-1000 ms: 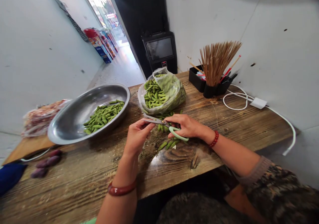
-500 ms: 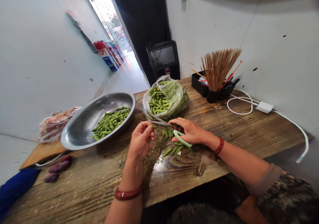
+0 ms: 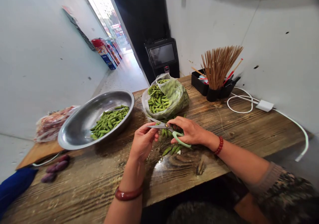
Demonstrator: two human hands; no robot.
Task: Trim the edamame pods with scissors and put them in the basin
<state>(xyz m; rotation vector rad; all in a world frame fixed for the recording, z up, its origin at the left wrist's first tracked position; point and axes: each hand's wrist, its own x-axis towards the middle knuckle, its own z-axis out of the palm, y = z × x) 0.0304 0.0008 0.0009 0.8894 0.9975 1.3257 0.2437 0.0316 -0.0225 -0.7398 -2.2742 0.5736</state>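
Your right hand point(image 3: 185, 131) holds the scissors point(image 3: 178, 138), pale green handles in the grip, blades parted and pointing left. Your left hand point(image 3: 144, 141) is narrow, thumb and finger pinching a pod point(image 3: 157, 124), mostly hidden, at the blades.

Surface point(image 3: 99, 190): wood, dark grain, a glossy patch and small debris in front of you. Loose pods point(image 3: 167, 150) lie on it beneath and beside the scissors. Just beyond your hands stands the bag point(image 3: 179, 97), clear, open and full of pods. Left of it, the steel bowl point(image 3: 77, 124) tilts, its pods gathered toward the right side.

Far left: a packet point(image 3: 53, 124) on a board point(image 3: 40, 154), purple pieces point(image 3: 59, 166) and a blue cloth point(image 3: 18, 185). Right: a black tray point(image 3: 198, 84), upright sticks point(image 3: 219, 66) and a looped white cable point(image 3: 240, 112).

Room: pale, marked walls point(image 3: 224, 18); a black device point(image 3: 163, 56) with a screen behind the surface; a bright doorway point(image 3: 106, 14), boxes point(image 3: 107, 54) beside it.
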